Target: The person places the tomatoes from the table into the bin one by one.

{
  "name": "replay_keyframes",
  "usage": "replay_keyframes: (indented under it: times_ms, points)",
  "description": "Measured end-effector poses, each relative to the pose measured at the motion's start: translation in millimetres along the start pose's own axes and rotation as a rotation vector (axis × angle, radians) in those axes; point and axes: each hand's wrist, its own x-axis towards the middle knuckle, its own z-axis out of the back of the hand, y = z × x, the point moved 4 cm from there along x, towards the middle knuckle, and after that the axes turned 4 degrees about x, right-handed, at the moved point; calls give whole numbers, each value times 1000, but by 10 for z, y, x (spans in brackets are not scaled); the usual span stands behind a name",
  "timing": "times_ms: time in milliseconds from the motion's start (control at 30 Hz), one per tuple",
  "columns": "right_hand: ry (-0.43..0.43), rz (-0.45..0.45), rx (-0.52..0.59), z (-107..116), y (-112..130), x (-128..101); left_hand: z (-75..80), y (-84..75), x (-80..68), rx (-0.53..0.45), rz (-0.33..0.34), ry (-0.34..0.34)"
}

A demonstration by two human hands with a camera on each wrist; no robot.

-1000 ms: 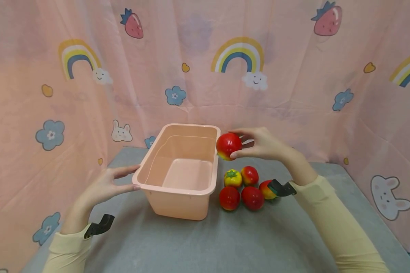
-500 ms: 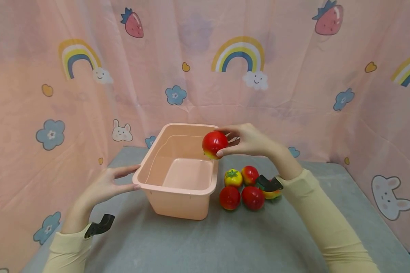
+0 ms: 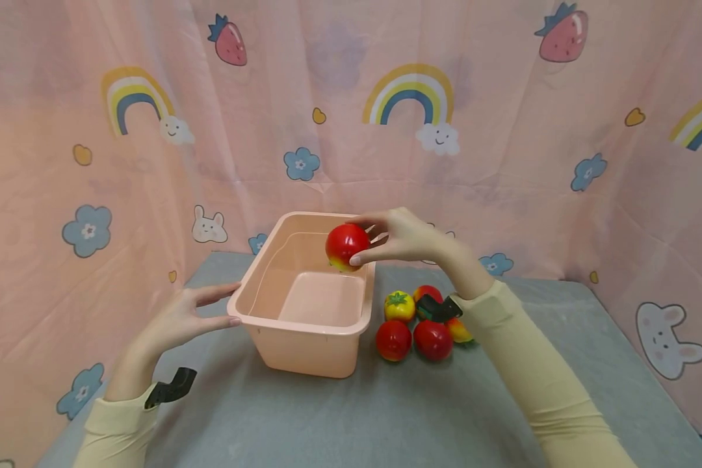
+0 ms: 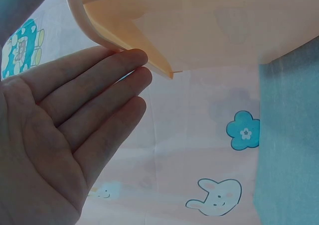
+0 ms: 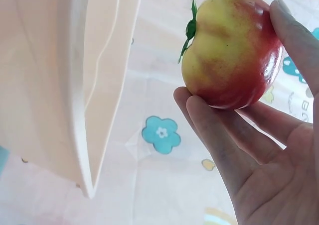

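My right hand [image 3: 406, 237] holds a red toy tomato [image 3: 346, 247] between thumb and fingertips, over the right part of a peach plastic tub [image 3: 304, 329]. In the right wrist view the tomato [image 5: 232, 51] shows a yellow underside and a green leafy calyx, gripped from the side near the tub's wall [image 5: 77, 85]. At the tub's near-left corner, my left hand [image 3: 178, 322] touches the rim with thumb and index finger. The left wrist view shows that hand [image 4: 75, 120] with its fingers straight, the foremost against the rim. No fruit is visible inside the tub.
Right of the tub, several toy fruits lie grouped on the grey table [image 3: 304, 422]: a yellow one with a green calyx [image 3: 399, 306], red ones [image 3: 394, 340], and one partly behind the black wrist camera [image 3: 439, 308]. A patterned pink curtain [image 3: 339, 162] surrounds the table.
My right hand has carried the toy tomato leftward, from beside the tub's right rim to above its inside. The left hand and the tub have stayed in place.
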Motion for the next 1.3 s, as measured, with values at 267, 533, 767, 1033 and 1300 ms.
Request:
replay_keyframes:
  times_ms: [267, 533, 767, 1033, 1300]
  points:
    - [28, -8, 18, -73, 43, 115, -1, 5, -5, -9, -4, -6]
    - [57, -9, 9, -130, 69, 252, 5, 10, -10, -18, -9, -7]
    - [66, -2, 31, -172, 58, 328, 7, 13, -4, -18, -14, -7]
    - [29, 25, 37, -123, -23, 256, 4, 6, 11, -12, -13, -14]
    - [2, 26, 21, -83, -98, 105, 7, -13, -5, -14, -11, -9]
